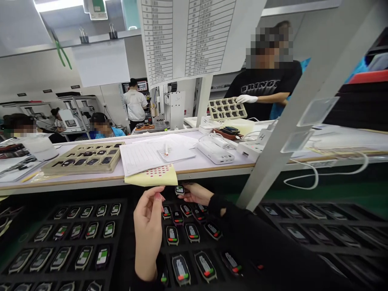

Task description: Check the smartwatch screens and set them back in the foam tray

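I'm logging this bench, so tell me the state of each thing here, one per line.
Left hand: raised, fingers pinched, nothing visible between them.
Right hand: holding a small device, screen lit.
Black trays: slots filled, screens lit.
Beige tray: on shelf, partly filled.
Yellow sheet: overhanging shelf edge.

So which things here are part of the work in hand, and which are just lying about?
In hand:
right hand holding a small watch unit
left hand raised beside it
black tray of lit units
yellow sticker sheet

Lying about:
beige tray
paper forms with pen
white power bank
co-worker's gloved hand
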Tool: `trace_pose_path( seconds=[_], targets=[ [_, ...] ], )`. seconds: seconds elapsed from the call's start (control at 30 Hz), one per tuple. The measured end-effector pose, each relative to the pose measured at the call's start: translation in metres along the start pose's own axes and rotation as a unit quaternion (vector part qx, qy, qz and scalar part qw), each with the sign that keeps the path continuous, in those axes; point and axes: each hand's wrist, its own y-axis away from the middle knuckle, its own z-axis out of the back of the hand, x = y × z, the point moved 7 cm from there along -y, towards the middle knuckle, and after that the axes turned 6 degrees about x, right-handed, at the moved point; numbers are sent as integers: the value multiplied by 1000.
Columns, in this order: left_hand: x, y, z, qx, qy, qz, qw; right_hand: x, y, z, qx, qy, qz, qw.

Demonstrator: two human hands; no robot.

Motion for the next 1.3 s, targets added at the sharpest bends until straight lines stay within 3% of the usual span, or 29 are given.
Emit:
trace_pose_path(
  seconds=[0.13, 0.27, 0.43, 0.57, 0.77, 1.03, 1.3],
  targets=[
    [0, 2, -3, 6, -8, 5, 1000, 4, 44, -15, 68, -64, 43, 995],
    [-1, 2, -2, -4, -19, -11, 1000, 18, 95, -33, 109, -90, 135, 981],
    [-1, 2, -2, -14, -53, -24, 998, 39, 136, -36, 69, -103, 235, 964],
    [-4, 4, 3, -29, -112, -26, 993, 45, 157, -31, 60, -107, 266, 956],
    [-18, 9, 9, -60, -166, -79, 981, 44, 171, -26, 83, -61, 299, 949],
    [-14, 9, -11, -27, -209, -69, 975, 47, 177, -14, 45, -29, 314, 948],
    [-27, 22, -20, -37, -252, -102, 962, 46, 174, -8, 83, -61, 303, 947]
  ],
)
